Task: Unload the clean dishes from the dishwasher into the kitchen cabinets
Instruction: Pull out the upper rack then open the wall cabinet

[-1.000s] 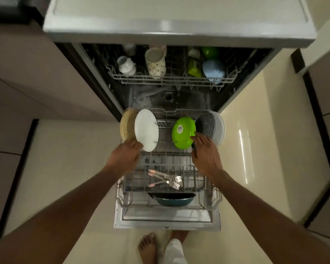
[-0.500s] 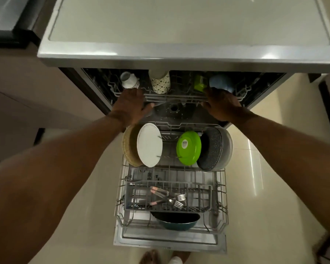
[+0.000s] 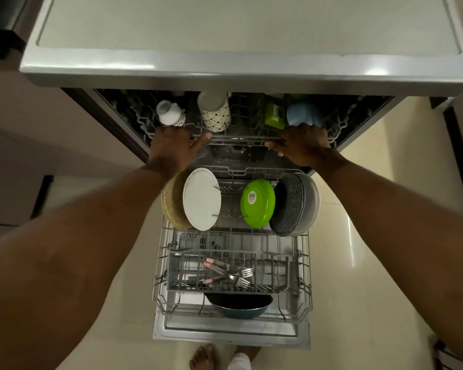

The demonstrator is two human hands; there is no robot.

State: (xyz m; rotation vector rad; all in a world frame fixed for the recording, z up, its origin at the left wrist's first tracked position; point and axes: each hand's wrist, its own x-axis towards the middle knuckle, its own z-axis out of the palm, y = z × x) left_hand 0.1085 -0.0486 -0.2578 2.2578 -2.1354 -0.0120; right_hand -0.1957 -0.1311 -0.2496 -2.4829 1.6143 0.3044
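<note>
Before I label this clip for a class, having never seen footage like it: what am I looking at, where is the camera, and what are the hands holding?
The camera sits on a person's head, looking down at their own arms; no robot is involved. Below is an open dishwasher under a pale countertop. The left hand and right hand each grip the front rail of the upper wire rack, which holds a dotted cream mug and a pale blue bowl. The pulled-out lower wire rack holds a round white plate, a bright green plate, a speckled dark pan, some metal forks and a teal pan.
</note>
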